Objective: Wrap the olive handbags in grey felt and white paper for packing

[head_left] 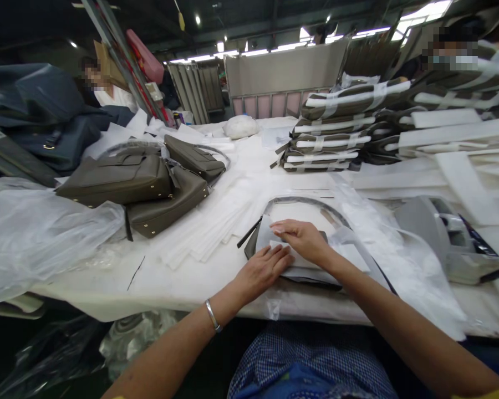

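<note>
A flat grey-brown handbag [307, 277] lies on the white table [183, 282] in front of me, mostly covered by a sheet of white wrapping paper [270, 235]. Its dark curved handle [307, 202] arches away from me. My left hand [264, 269] lies flat on the paper at the bag's near left side, fingers stretched out. My right hand [301, 238] presses flat on the paper just beyond it, fingers together and pointing left. Neither hand grips anything. A clear plastic bag [382, 249] lies under and around the handbag.
Three grey-brown handbags [116, 177] lie at the left, next to crumpled clear plastic [41, 233]. Loose white paper sheets [208, 233] are spread mid-table. Paper-wrapped bags [336, 133] are stacked at the back right. A grey tape dispenser [444, 233] sits at the right. Other people sit behind the table.
</note>
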The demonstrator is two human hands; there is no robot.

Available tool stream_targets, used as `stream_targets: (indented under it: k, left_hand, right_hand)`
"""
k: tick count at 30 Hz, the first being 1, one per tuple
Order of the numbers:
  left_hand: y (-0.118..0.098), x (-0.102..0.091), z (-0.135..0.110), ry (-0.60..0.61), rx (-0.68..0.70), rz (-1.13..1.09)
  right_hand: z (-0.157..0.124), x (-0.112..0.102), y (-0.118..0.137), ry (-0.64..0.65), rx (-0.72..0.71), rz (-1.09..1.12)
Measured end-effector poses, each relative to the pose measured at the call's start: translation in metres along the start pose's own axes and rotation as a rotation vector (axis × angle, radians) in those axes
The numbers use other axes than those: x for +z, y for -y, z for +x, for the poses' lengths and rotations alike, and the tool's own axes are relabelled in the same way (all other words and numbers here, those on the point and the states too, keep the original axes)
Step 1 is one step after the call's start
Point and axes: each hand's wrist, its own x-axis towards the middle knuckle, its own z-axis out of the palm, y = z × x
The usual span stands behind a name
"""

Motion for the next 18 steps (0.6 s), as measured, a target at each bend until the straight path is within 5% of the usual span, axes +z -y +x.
stream_targets:
  k: [5,18]
  left_hand:
    - [-0.004,0.009,-0.011,-0.096,-0.037,0.001]
    - [-0.019,0.027,-0.026,-0.366,-0.375,-0.123]
  right_hand:
    - [-0.038,0.020,0.000,-0.018,-0.088,-0.142]
    - [-0.063,0.027,0.003,-0.081,-0.143,-0.155]
